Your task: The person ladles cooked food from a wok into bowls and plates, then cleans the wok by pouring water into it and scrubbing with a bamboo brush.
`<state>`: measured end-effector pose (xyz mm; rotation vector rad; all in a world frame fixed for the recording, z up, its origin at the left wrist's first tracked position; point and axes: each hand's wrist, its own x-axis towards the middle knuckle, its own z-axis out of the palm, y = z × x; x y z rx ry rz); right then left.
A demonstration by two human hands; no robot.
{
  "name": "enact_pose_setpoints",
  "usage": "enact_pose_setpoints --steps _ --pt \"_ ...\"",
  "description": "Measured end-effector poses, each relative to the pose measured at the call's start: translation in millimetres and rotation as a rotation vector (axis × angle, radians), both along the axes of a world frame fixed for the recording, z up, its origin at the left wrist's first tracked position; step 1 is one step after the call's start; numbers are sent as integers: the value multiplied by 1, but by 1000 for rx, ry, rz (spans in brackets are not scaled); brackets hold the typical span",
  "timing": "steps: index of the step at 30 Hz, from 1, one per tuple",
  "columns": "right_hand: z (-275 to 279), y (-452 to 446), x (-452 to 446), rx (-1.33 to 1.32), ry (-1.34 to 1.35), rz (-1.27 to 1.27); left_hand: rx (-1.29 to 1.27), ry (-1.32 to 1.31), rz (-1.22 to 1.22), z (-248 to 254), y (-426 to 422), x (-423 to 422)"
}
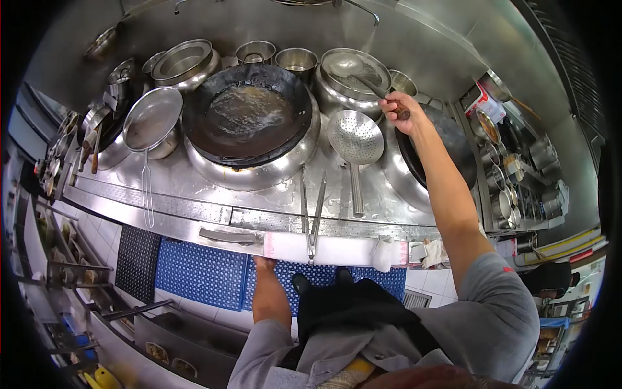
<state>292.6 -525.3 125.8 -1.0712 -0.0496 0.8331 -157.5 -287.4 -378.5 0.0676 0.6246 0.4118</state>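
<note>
My right hand (pixel 402 111) is wrapped round the dark handle of a ladle (pixel 345 63). The ladle's bowl is over the round, water-filled pot (pixel 387 87) at the back right, below a thin tap (pixel 376 19). My left hand (pixel 264 261) is low at the stove's front edge; its fingers are hidden there, so I cannot tell what it touches. A black wok (pixel 194 133) with bubbling liquid sits on the burner left of centre. Between it and my right arm lies a perforated skimmer (pixel 356 136).
Metal tongs (pixel 314 214) lean over the front edge, beside a white folded cloth (pixel 337 249). A mesh strainer (pixel 153 120) rests at left. Another wok (pixel 447 142) is partly behind my right forearm. Shelved pans (pixel 502 198) stand at right. A person in dark clothing (pixel 547 279) is at far right.
</note>
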Motion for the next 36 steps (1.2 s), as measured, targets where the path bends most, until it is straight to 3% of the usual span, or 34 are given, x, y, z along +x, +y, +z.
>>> enact_pose_setpoints --steps 5,6,9,11,14,16,20,23,24,27,28,31,32,36 --pt "29 7 -48 157 112 111 -5 370 62 9 3 -35" --pt "29 9 -60 160 102 126 16 514 198 10 6 -48" --pt "27 11 -97 197 125 217 446 1149 438 57 18 -84" --pt "18 11 -120 124 71 194 776 1279 627 106 26 -95" --pt "17 14 -149 -38 -97 243 923 942 692 228 20 -69" --pt "17 15 -160 -216 -286 264 971 804 673 269 25 -45" --pt "-20 14 -141 -197 -452 285 1093 689 544 332 21 0" --pt "-53 30 -142 -320 -603 213 1145 553 438 349 2 21" --pt "-66 39 -144 -405 -769 173 1137 540 395 355 -10 27" --pt "-55 53 -169 -498 -667 183 1137 475 230 359 -43 39" --pt "-23 48 -170 -527 -527 301 1144 443 187 357 -53 42" --pt "-71 25 -139 -841 -1451 230 1216 412 103 344 -76 46" --pt "-69 12 -135 -916 -1298 262 1243 429 77 339 -82 46" --pt "-63 -71 -122 -921 -1342 106 1341 460 62 330 -103 32"
